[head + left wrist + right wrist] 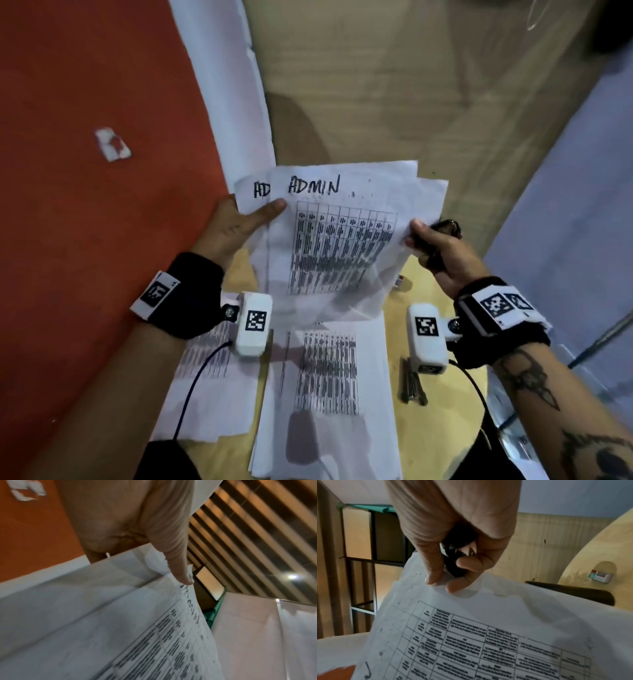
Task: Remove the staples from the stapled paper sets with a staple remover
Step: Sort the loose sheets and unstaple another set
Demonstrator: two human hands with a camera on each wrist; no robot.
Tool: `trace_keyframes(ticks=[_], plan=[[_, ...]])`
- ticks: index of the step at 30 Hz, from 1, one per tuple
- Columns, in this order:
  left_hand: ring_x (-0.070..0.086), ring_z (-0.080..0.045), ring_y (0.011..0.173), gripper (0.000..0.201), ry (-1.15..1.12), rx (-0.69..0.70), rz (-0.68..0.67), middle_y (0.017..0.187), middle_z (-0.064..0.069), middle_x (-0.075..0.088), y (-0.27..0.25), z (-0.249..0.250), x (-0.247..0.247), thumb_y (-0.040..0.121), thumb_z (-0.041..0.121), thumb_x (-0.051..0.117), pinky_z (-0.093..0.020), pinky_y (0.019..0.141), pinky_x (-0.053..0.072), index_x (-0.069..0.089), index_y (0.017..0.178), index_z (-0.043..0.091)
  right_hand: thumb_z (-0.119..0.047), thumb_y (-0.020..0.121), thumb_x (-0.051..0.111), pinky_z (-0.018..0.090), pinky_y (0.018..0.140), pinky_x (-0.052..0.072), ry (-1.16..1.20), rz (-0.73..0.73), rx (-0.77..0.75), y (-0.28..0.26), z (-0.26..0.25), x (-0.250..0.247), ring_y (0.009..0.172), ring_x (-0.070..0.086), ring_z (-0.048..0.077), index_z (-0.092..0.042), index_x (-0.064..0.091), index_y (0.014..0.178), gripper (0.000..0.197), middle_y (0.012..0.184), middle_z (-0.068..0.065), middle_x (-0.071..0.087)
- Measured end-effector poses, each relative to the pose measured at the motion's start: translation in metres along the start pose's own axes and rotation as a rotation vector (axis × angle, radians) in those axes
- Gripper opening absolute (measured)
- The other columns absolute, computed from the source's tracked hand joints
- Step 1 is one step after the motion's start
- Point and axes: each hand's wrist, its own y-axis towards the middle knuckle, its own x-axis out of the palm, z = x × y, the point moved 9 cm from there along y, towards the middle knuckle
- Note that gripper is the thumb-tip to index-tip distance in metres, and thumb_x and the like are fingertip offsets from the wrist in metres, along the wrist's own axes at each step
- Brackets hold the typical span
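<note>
Both hands hold up a paper set (pixel 339 240) marked "ADMIN" with a printed table, above the yellow table (pixel 455 421). My left hand (pixel 250 219) pinches its top left corner, thumb on the front; the left wrist view shows the thumb (pixel 180 573) pressed on the sheet (pixel 120 628). My right hand (pixel 431 240) pinches the right edge while its curled fingers keep a black staple remover (pixel 447 228). In the right wrist view the staple remover (pixel 462 550) with metal teeth sits in the palm above the paper (pixel 488 628). No staple is visible.
More printed sheets (pixel 329 394) lie on the table below the hands, with another stack (pixel 209 387) to their left. A metal stapler (pixel 412 383) lies right of them, a small object (pixel 402 282) near the held set. Orange floor (pixel 85 205) is at left, with a torn paper scrap (pixel 112 144).
</note>
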Motion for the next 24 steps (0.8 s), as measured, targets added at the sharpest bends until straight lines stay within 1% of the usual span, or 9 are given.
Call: trace_keyframes(ticks=[4, 6, 8, 11, 15, 19, 20, 22, 24], plan=[[0.07, -0.012, 0.082, 0.027, -0.026, 0.12, 0.013, 0.086, 0.005, 0.075, -0.002, 0.048, 0.006, 0.074, 0.009, 0.069, -0.022, 0.072, 0.054, 0.067, 0.1, 0.002, -0.013, 0.08, 0.064, 0.011, 0.034, 0.03, 0.035, 0.02, -0.052, -0.011, -0.021, 0.001, 0.053, 0.063, -0.001, -0.016, 0.056, 0.075, 0.01, 0.055, -0.007, 0.066], [0.07, -0.012, 0.081, 0.021, -0.006, 0.152, 0.023, 0.085, 0.004, 0.075, -0.004, 0.063, 0.007, 0.077, 0.006, 0.069, -0.023, 0.072, 0.054, 0.068, 0.097, 0.002, -0.01, 0.084, 0.061, 0.011, 0.033, 0.029, 0.036, 0.019, -0.078, -0.019, -0.031, 0.002, 0.051, 0.063, -0.001, -0.015, 0.057, 0.076, 0.01, 0.053, -0.007, 0.066], [0.07, -0.009, 0.079, 0.013, 0.025, 0.171, 0.02, 0.082, 0.006, 0.074, -0.009, 0.074, 0.009, 0.081, 0.004, 0.067, -0.021, 0.07, 0.053, 0.069, 0.093, 0.008, -0.014, 0.076, 0.066, 0.011, 0.033, 0.03, 0.032, -0.009, -0.093, -0.03, -0.041, 0.007, 0.051, 0.063, -0.001, -0.015, 0.057, 0.076, 0.01, 0.053, -0.007, 0.066], [0.069, -0.006, 0.074, 0.012, 0.024, 0.207, 0.028, 0.077, 0.009, 0.074, -0.018, 0.085, 0.014, 0.083, 0.001, 0.065, -0.019, 0.067, 0.053, 0.069, 0.088, 0.011, -0.031, 0.047, 0.075, 0.012, 0.036, 0.032, -0.009, -0.036, -0.116, -0.043, -0.052, 0.01, 0.052, 0.063, -0.001, -0.016, 0.057, 0.075, 0.037, 0.055, -0.007, 0.067], [0.07, -0.009, 0.083, 0.014, 0.014, 0.255, 0.03, 0.084, 0.009, 0.075, -0.032, 0.1, 0.02, 0.084, 0.002, 0.065, -0.02, 0.075, 0.053, 0.07, 0.092, 0.012, -0.035, 0.048, 0.075, 0.011, 0.038, 0.032, -0.015, -0.067, -0.139, -0.056, -0.061, 0.013, 0.056, 0.064, 0.001, -0.016, 0.055, 0.076, 0.039, 0.055, -0.007, 0.067], [0.07, -0.016, 0.09, 0.014, -0.01, 0.276, 0.042, 0.094, 0.001, 0.074, -0.04, 0.109, 0.023, 0.085, 0.003, 0.064, -0.027, 0.084, 0.054, 0.069, 0.098, 0.005, -0.055, 0.015, 0.088, 0.01, 0.038, 0.035, -0.03, -0.088, -0.187, -0.066, -0.068, 0.014, 0.058, 0.065, 0.0, -0.017, 0.056, 0.074, 0.077, 0.06, -0.004, 0.069], [0.07, -0.016, 0.091, 0.014, -0.004, 0.278, 0.043, 0.093, 0.002, 0.074, -0.042, 0.11, 0.024, 0.085, 0.003, 0.064, -0.027, 0.084, 0.054, 0.069, 0.098, 0.006, -0.056, 0.015, 0.088, 0.01, 0.039, 0.036, -0.036, -0.09, -0.192, -0.067, -0.07, 0.014, 0.057, 0.065, 0.0, -0.017, 0.057, 0.074, 0.077, 0.06, -0.004, 0.069], [0.07, -0.013, 0.087, 0.013, 0.007, 0.279, 0.059, 0.088, 0.005, 0.075, -0.044, 0.113, 0.025, 0.084, 0.002, 0.065, -0.025, 0.083, 0.054, 0.07, 0.093, 0.01, -0.046, 0.041, 0.087, 0.014, 0.043, 0.038, -0.04, -0.089, -0.183, -0.069, -0.071, 0.014, 0.056, 0.065, -0.001, -0.016, 0.056, 0.075, 0.055, 0.059, -0.005, 0.069], [0.07, -0.013, 0.083, 0.012, -0.002, 0.271, 0.079, 0.083, 0.004, 0.075, -0.044, 0.116, 0.024, 0.082, 0.002, 0.068, -0.026, 0.081, 0.055, 0.071, 0.088, 0.011, -0.028, 0.067, 0.074, 0.015, 0.045, 0.037, -0.029, -0.083, -0.168, -0.071, -0.072, 0.013, 0.055, 0.064, -0.002, -0.015, 0.054, 0.075, 0.026, 0.056, -0.006, 0.068]])
